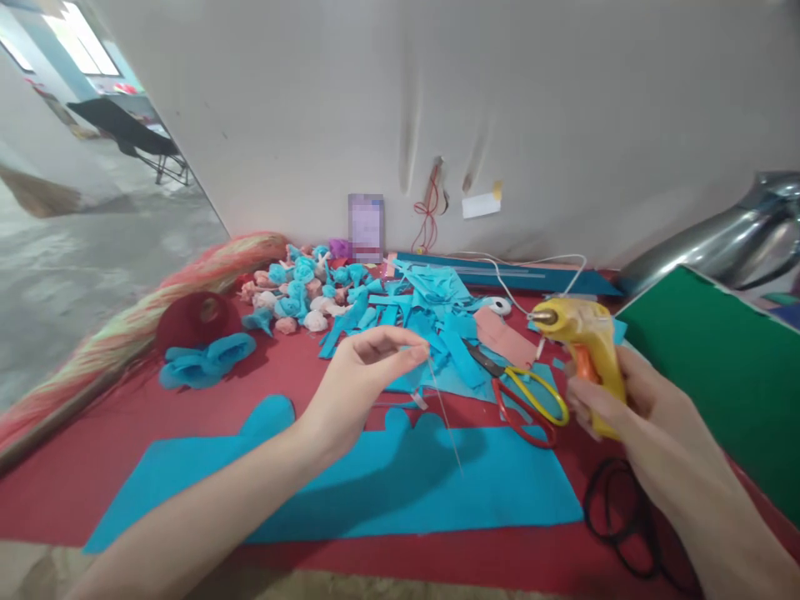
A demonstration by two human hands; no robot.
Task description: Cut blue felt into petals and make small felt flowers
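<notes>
My left hand [368, 371] pinches the top end of a thin wire [447, 417], which hangs down over a long blue paper sheet [412, 492]. The sheet lies flat, with rounded blue pieces at its far edge. On the right, my right hand [625, 400] is wrapped round a yellow glue gun [591, 333] with an orange trigger, its nozzle pointing left. Scissors [518, 396] with one red and one yellow handle lie between the hands, beside blue paper scraps [437, 292].
Paper flowers [300, 292] are piled at the back left, near a dark red roll [197, 321] and blue petals [206, 360]. A green board [718, 375] and a metal flask [706, 225] stand right. Black cord [618, 517] lies at the front right.
</notes>
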